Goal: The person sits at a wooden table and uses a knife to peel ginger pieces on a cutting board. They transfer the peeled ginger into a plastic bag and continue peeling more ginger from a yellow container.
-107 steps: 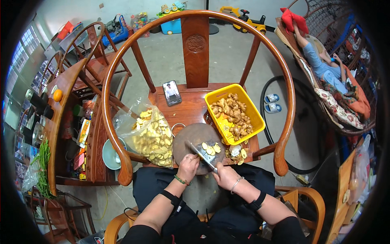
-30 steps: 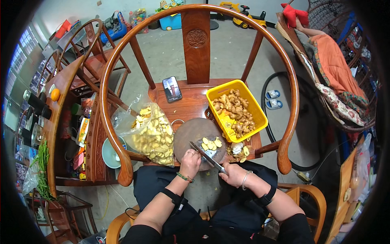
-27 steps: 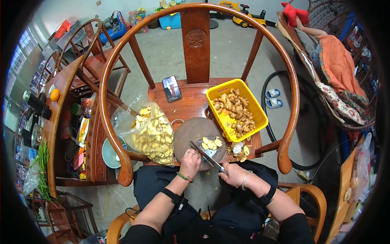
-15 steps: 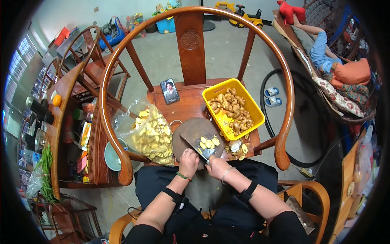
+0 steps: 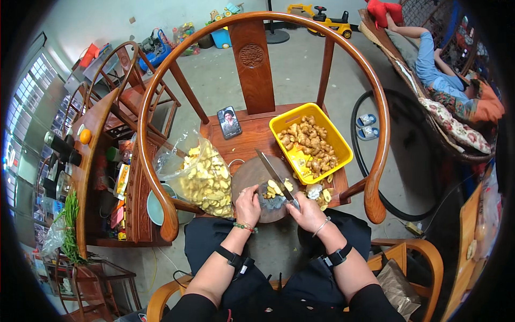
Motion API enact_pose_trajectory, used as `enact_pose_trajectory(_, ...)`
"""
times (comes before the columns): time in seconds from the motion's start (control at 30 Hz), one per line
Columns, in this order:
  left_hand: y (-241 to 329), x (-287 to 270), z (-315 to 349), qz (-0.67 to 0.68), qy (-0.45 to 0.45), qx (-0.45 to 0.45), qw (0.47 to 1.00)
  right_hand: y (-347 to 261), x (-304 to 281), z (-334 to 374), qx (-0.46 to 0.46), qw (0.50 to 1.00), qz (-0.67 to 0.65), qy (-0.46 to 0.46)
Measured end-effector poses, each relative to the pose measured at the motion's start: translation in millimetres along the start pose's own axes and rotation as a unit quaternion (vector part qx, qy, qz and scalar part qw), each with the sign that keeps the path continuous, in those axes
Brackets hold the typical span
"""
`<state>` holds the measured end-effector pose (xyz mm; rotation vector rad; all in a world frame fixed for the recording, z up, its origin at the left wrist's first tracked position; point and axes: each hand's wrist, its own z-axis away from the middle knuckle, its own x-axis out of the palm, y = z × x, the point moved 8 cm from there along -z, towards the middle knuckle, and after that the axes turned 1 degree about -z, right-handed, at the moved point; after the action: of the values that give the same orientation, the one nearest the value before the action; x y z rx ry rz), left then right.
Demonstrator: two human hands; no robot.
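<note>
Fingers (image 5: pixel 298 205) of right hand (image 5: pixel 308 213) clamped round the handle of a knife (image 5: pixel 274 175), blade slanting up and left across a round dark chopping board (image 5: pixel 255 182), edge beside pale ginger slices (image 5: pixel 279 187) on that board. Left hand (image 5: pixel 247 204) pressed on the board's near edge, fingers curled together just left of the slices, whether gripping a piece cannot tell. Beaded bracelet on left wrist, dark bands on both forearms. Board resting on the seat of a wooden round-backed chair (image 5: pixel 252 51). Just right of the board, yellow tub (image 5: pixel 336 141) full of whole ginger roots. To the left, clear plastic bag (image 5: pixel 199 173) stuffed with cut pieces, leaning against the chair arm. Phone (image 5: pixel 229 122) lying flat further back on the seat
</note>
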<state>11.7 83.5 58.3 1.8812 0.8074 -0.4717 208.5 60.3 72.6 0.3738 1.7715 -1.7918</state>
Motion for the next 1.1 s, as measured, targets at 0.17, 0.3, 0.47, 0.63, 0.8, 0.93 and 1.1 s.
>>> enact_pose_trajectory(0.17, -7, 10, 1, 0.024, -0.051, -0.068, 0.996, 3, -12, 11, 0.0, 0.992, 0.128, 0.01)
enact_pose_trajectory(0.3, 12, 18, -3, 0.018, -0.087, -0.014, 0.996, 15, -19, 16, 0.036, 0.984, 0.177, 0.006)
enact_pose_trajectory(0.47, 13, 31, -1, 0.02, -0.098, -0.029, 0.995, 30, -19, 16, 0.054, 0.982, 0.178, 0.009)
enact_pose_trajectory(0.63, -7, 37, 3, -0.001, -0.093, -0.047, 0.995, 28, -10, 17, 0.056, 0.989, 0.135, -0.018)
enact_pose_trajectory(0.8, -6, 29, 3, -0.037, -0.066, 0.0, 0.997, 31, 0, 16, 0.058, 0.993, 0.095, -0.031)
enact_pose_trajectory(0.93, -10, 10, -3, -0.076, -0.077, -0.023, 0.994, 27, 0, 14, 0.052, 0.993, 0.099, -0.028)
enact_pose_trajectory(1.1, 0, -12, -14, 0.014, -0.058, -0.108, 0.992, 19, -6, 15, 0.042, 0.995, 0.085, -0.015)
